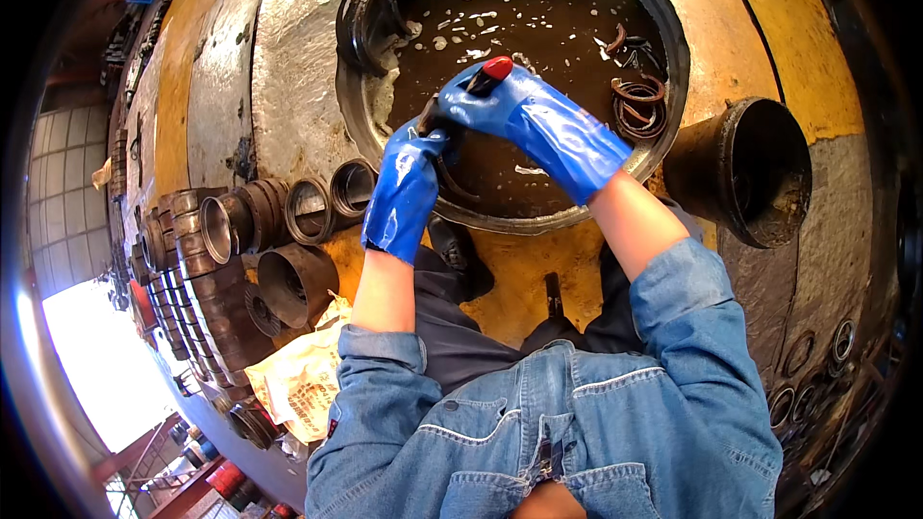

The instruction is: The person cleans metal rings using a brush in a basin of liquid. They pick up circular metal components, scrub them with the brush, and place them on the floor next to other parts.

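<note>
Both of my hands wear long wet blue rubber gloves and meet above the left part of a round tub (678, 67) of murky brown liquid. In my right hand (486, 106) is a tool with a black and red handle (496, 68); its working end is hidden. My left hand (406, 173) is closed around a dark curved piece (431, 117), which looks like part of a ring. The two gloves nearly touch at this piece. Fingers and glare hide much of the grip.
Dark rings (361, 24) hang over the tub's left rim, and smaller rings (638, 106) lie at its right side. A large open metal cylinder (769, 173) lies on its side at right. Ring-shaped parts (310, 210) line the left, near a crumpled yellowish sack (298, 370).
</note>
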A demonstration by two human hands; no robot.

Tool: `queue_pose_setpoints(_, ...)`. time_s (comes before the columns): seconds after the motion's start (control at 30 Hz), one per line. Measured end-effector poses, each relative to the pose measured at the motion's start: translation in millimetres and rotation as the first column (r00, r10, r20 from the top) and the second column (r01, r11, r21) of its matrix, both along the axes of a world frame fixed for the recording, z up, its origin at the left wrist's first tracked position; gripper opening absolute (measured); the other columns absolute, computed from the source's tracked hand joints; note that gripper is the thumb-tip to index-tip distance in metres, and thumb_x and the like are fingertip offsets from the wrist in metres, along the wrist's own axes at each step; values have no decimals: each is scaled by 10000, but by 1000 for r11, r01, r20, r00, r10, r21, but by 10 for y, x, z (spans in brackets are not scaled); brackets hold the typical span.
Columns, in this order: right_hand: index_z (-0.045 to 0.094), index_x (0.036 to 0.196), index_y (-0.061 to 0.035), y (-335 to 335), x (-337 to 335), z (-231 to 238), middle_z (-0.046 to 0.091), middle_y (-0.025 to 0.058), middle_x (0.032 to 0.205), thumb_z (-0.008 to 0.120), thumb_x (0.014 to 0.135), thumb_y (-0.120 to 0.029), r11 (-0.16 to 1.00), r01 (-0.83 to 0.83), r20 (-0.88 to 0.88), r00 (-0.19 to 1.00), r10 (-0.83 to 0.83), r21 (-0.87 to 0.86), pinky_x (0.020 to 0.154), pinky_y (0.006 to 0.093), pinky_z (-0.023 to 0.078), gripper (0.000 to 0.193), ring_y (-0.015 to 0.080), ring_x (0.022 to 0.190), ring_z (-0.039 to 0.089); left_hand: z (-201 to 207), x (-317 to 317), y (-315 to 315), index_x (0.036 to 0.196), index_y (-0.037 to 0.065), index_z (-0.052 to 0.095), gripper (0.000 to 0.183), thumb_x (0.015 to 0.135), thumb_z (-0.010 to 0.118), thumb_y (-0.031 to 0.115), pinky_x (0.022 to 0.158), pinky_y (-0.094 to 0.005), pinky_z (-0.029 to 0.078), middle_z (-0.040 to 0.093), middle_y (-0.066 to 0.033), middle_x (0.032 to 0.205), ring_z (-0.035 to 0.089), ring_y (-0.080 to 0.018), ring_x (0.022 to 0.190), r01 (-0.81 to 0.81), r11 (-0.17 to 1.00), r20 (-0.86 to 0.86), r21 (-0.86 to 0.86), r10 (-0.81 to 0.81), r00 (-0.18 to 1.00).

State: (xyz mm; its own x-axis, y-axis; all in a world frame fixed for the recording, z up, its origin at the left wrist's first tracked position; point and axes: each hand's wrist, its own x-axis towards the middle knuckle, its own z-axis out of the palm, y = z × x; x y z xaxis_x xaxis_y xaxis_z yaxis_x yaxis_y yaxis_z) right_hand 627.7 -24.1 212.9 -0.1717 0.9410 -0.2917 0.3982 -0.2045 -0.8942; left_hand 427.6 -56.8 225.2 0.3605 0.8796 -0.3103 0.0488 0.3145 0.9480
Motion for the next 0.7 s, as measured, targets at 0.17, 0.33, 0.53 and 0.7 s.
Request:
queue_pose_setpoints(0.17,764,1015,-52,80,332,-109,761,116,931,708,869,-413,943,253,-142,947,-287,-216,808,365,552,393,230,841,709,-101,-6,65,1310,-55,621,357,966,605,41,865,-302,534,724,-144,1184,706,-225,1029,-72,980,105,-185,93,990)
queue_pose_setpoints(0.33,749,975,-44,-326,421,-22,717,67,836,690,904,-400,754,626,-61,760,-647,-198,746,355,520,368,180,747,630,-171,-48,116,1365,-65,566,429,947,608,23,862,-308,542,716,-162,1211,708,-233,1022,-51,980,86,-190,69,994)
queue_pose_setpoints(0.53,739,1082,-13,-136,551,-329,755,149,958,668,881,-495,808,581,354,780,-516,-102,829,402,536,526,283,834,699,-225,-93,167,1440,-11,513,549,999,663,279,900,-410,578,690,-222,1311,713,-330,1088,-98,956,107,-278,132,985)
queue_pose_setpoints(0.7,729,1008,-53,36,292,-485,747,53,880,663,909,-309,863,505,108,857,-505,25,777,312,551,283,166,763,668,-416,-156,515,1425,118,581,691,1002,529,662,900,-481,580,700,-162,1319,708,-365,1086,-112,841,37,-530,155,987)
